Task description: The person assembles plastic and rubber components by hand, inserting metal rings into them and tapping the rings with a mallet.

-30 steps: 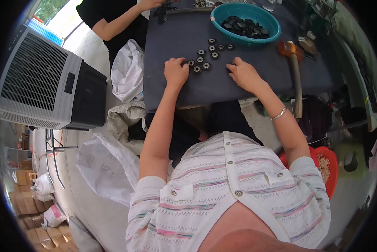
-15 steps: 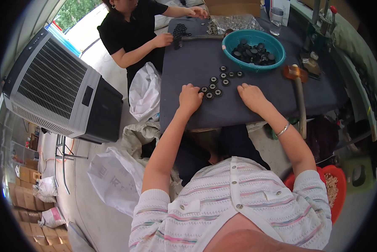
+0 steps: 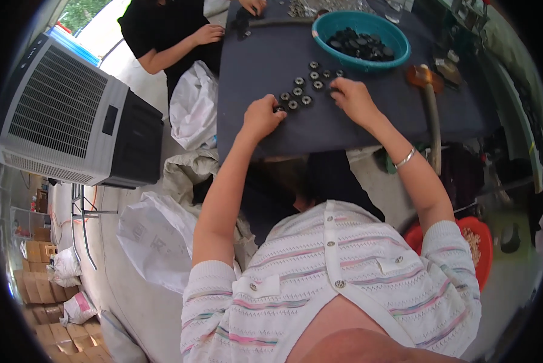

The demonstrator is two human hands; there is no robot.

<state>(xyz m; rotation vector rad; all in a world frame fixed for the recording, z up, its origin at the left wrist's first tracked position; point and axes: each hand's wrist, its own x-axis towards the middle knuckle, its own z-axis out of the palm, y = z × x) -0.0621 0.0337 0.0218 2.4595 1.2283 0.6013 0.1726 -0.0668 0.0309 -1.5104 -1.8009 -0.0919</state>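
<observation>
My left hand [image 3: 263, 117] is closed at the left end of a loose group of small round black pieces with metallic centres [image 3: 306, 100]. Its fingertips pinch one such piece [image 3: 279, 109] down at the tabletop. My right hand [image 3: 355, 100] hovers at the group's right side, thumb and fingers drawn together. A dark bit shows at its fingertips, too small to make out. Beyond the group, a teal basin [image 3: 398, 60] holds many black round caps [image 3: 361, 43].
A mallet with an amber head [image 3: 424, 77] lies at the right of the dark-covered table [image 3: 247, 66]. Another long-handled tool [image 3: 280, 22] rests at the far side, near a co-worker's hand [image 3: 208, 34]. An air cooler [image 3: 59, 109] stands left; a red basin [image 3: 484, 254] sits lower right.
The view has tipped so the table sits higher. A further black piece now shows at my left fingertips. My right hand has moved closer to the group and its fingers have drawn together.
</observation>
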